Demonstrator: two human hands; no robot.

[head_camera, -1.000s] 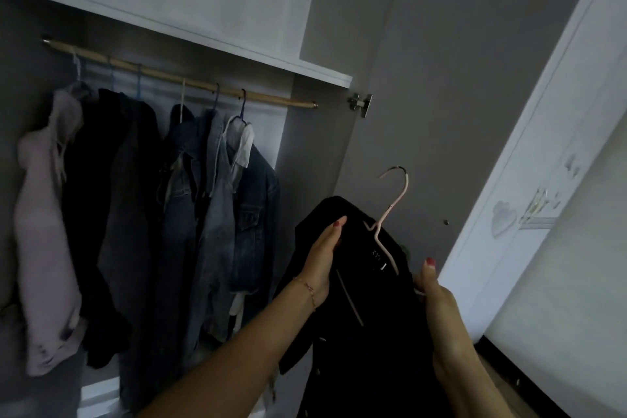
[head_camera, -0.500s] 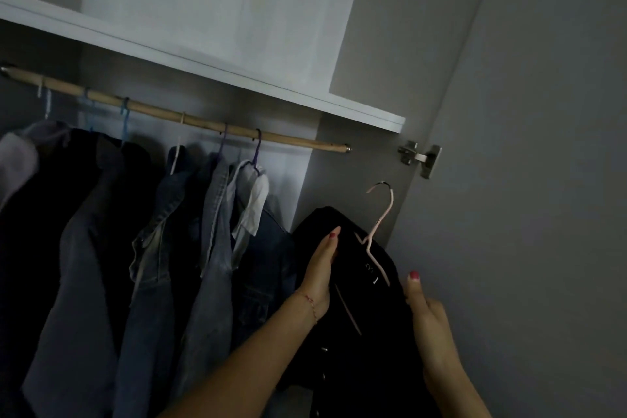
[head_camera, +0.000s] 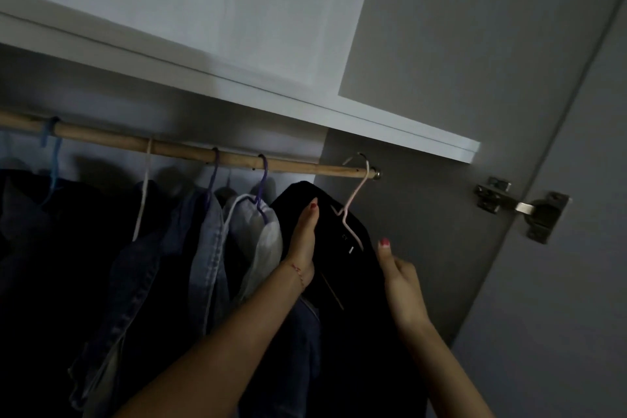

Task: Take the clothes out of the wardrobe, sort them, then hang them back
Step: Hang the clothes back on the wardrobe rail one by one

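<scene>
Black jacket [head_camera: 339, 265]: soft, limp; pink hanger [head_camera: 354, 210] hooked at rod [head_camera: 169, 148] end. Left hand [head_camera: 303, 244] grips shoulder; right hand [head_camera: 400, 276] loose, empty.

The light is dim and greyish. A white flat shelf board [head_camera: 237, 78] runs across the top, brighter than the grey back panel [head_camera: 101, 105] below it. To the right stands a grey open door [head_camera: 509, 61] carrying a silver metal hinge [head_camera: 522, 207].
</scene>
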